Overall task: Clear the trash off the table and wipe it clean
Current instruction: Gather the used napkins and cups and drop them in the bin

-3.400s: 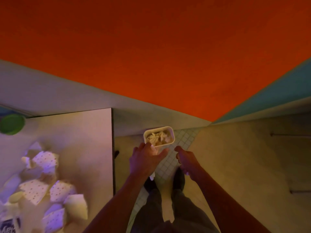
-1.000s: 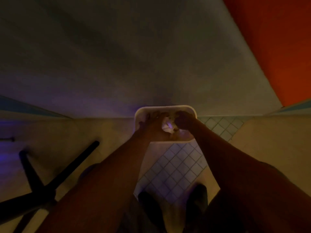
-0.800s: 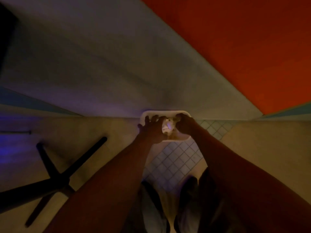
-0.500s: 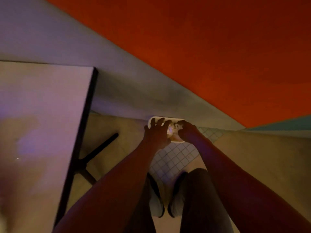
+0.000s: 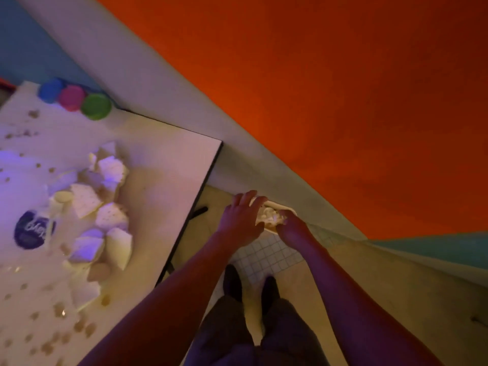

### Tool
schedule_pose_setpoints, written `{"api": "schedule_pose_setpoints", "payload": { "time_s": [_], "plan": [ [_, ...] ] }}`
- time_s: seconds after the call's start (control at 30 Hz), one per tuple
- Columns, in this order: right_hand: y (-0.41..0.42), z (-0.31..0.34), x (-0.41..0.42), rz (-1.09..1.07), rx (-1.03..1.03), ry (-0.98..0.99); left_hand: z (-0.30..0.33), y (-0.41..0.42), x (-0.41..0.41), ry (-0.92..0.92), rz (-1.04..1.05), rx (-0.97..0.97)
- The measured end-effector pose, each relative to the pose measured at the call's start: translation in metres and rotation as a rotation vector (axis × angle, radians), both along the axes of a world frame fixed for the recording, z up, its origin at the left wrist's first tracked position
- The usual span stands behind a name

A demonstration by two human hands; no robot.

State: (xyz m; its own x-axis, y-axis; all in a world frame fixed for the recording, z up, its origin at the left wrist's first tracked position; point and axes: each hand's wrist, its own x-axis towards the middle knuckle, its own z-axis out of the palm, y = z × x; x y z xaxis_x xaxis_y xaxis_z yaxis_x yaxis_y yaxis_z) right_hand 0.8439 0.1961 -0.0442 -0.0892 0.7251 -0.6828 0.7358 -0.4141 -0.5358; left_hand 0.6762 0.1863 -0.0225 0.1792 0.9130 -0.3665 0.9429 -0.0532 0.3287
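A small white bin (image 5: 277, 206) stands on the floor against the wall, with crumpled paper (image 5: 268, 216) inside it. My left hand (image 5: 241, 220) reaches over the bin's near-left rim with its fingers spread and extended. My right hand (image 5: 290, 227) is at the bin's right side, fingers curled down onto the paper. To the left is the table (image 5: 169, 165), littered with torn dotted napkins (image 5: 105, 207) and brown crumbs (image 5: 66, 328).
A dark round lid with writing (image 5: 30, 229) lies on the table's left part. Blue (image 5: 50, 89), pink (image 5: 71, 97) and green (image 5: 96, 106) round tubs stand at its far edge. The black table leg (image 5: 198, 211) shows below the edge. My shoes (image 5: 232, 283) stand on tiled floor.
The view has swung left and lifted, bringing the littered tabletop back into sight. Both hands stay at the bin, and my left hand's fingers have spread over the rim.
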Motion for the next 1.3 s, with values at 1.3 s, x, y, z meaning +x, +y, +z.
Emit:
{"api": "schedule_pose_setpoints", "payload": {
  "time_s": [1.3],
  "plan": [
    [-0.073,0.062,-0.331,0.479,0.126,-0.011,0.042,-0.204,-0.325,-0.271,1.299,0.011]
  ]
}}
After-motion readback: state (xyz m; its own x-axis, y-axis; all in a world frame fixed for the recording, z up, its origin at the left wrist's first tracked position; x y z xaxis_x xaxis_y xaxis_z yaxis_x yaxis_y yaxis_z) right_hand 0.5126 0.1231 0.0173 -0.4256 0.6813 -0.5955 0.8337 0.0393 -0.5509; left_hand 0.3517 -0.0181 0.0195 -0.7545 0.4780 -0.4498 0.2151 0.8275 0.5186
